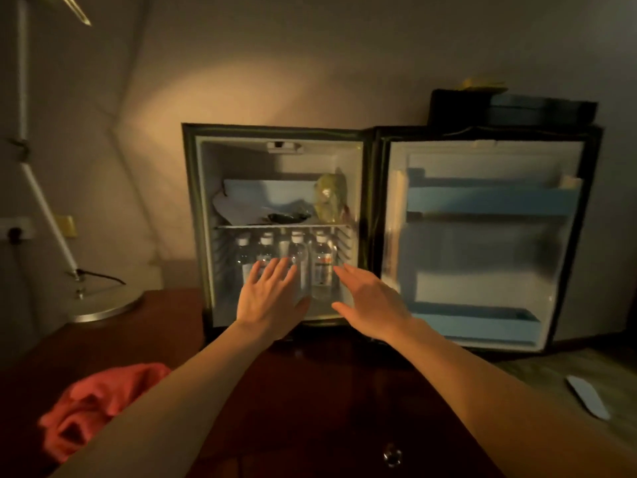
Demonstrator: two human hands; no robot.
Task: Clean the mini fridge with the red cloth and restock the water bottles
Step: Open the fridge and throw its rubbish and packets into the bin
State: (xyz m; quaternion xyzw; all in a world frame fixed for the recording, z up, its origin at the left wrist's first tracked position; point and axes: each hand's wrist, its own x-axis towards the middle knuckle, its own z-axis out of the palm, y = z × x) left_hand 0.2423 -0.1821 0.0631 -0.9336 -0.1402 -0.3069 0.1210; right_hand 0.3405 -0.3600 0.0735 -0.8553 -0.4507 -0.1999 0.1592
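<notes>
The black mini fridge (pixel 193 208) stands open on a dark wooden surface, its door (pixel 482 243) swung out to the right. Several clear water bottles (pixel 322 267) with white caps stand in a row on the lower level, under a wire shelf (pixel 275 227). My left hand (pixel 270 298) is spread flat, fingers apart, just in front of the left bottles. My right hand (pixel 370 301) is open at the right of the row, beside the rightmost bottle. Neither holds anything. The red cloth (pixel 93 405) lies crumpled at the lower left, partly hidden by my left forearm.
On the upper shelf lie a white sheet, a dark item and a yellowish bag (pixel 329 198). A desk lamp base (pixel 103 305) stands left of the fridge. A dark box (pixel 510 108) sits on top. A pale flat object (pixel 586 396) lies on the floor at right.
</notes>
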